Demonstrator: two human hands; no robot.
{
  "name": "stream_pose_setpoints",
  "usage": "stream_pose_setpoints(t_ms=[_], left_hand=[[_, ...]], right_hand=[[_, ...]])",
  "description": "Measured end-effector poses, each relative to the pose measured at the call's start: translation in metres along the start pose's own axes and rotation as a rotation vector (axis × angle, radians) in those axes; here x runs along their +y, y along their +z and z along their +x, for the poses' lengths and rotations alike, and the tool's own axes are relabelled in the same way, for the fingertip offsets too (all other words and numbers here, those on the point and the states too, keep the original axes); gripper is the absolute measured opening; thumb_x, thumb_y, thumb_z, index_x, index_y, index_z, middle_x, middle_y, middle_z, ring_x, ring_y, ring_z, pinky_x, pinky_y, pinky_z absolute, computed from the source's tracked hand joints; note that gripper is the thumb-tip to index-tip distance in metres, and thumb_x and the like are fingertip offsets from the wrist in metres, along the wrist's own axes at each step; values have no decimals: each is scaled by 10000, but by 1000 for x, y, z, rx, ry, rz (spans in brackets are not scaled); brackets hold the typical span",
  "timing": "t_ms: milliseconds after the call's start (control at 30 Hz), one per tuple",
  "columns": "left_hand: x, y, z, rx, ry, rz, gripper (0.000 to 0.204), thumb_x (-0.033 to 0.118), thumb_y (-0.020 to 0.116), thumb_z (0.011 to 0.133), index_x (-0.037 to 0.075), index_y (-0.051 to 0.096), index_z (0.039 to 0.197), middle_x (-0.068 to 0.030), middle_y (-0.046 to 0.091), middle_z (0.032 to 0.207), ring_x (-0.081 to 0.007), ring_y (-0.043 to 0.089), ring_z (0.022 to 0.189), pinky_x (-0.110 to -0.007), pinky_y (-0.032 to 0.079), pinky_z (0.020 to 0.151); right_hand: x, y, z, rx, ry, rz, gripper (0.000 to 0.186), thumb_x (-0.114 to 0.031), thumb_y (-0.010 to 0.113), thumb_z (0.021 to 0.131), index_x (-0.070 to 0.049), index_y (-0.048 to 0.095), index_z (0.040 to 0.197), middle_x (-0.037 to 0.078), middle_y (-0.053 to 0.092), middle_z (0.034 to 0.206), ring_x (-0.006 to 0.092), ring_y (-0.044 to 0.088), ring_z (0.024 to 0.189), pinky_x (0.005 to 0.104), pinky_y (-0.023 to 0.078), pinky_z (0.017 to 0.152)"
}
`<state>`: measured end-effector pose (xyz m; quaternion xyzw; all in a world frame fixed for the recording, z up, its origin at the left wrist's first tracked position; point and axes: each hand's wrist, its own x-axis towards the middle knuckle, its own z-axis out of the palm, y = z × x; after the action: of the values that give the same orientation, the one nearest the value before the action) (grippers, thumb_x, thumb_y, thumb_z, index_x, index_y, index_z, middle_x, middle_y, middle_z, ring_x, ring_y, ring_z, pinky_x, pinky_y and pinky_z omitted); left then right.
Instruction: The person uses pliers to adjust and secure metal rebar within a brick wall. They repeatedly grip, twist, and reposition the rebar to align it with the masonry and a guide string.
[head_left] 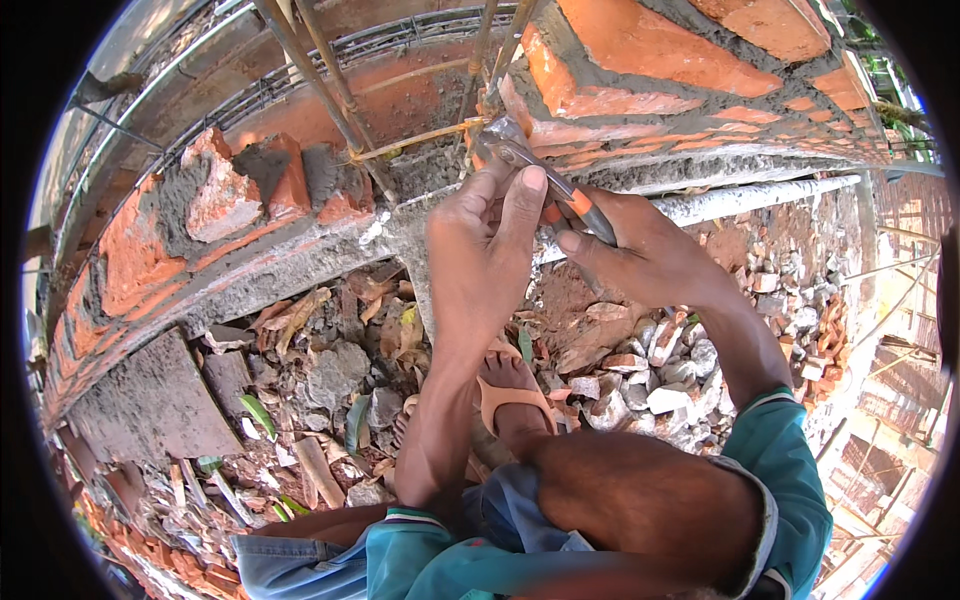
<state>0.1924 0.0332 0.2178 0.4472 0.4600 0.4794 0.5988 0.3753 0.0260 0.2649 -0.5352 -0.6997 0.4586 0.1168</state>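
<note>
Teal sleeves (790,470) and a bent knee (640,500) fill the lower edge, with a sandalled foot (510,395) planted on loose brick rubble (640,370). Above it, the left hand (485,235) and right hand (640,250) both have their fingers curled tight round orange-handled pliers (545,175), whose jaws bite a thin tie wire (420,140) at the rebar (335,95) beside the brick wall (650,70). If the wire snaps or the jaws slip off, the hands would likely jerk into rough mortar or the steel bars; the shifting rubble could also roll underfoot. No packages, labels or signs show anywhere.
</note>
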Motion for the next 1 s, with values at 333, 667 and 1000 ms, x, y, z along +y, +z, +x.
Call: stream_pose_setpoints(t_ms=[333, 667, 1000], left_hand=[[-1, 2, 15, 115, -92, -121, 317, 182, 757, 987, -99, 728, 1129, -116, 777, 922, -84, 663, 812, -252, 532, 699], [38, -62, -9, 65, 40, 742, 454, 359, 682, 1034, -61, 720, 1201, -190, 761, 937, -178, 699, 807, -331, 552, 756], [35, -60, -18, 206, 237, 699, 278, 173, 715, 1004, -26, 721, 1198, -188, 761, 1080, -266, 732, 964, -374, 578, 850]], right_hand=[[20, 22, -26, -26, 115, 142, 365, -327, 614, 1071, -13, 584, 1255, 67, 624, 923, 202, 599, 861, 396, 503, 798], [-11, 210, 42, 287, 174, 1173, 164, -259, 602, 1085, -106, 544, 1080, -53, 469, 741, 35, 405, 606, 269, 375, 549], [71, 209, 50, 431, -59, 802, 293, -315, 559, 1106, -23, 550, 1125, -9, 527, 826, 112, 467, 688, 322, 446, 650]])
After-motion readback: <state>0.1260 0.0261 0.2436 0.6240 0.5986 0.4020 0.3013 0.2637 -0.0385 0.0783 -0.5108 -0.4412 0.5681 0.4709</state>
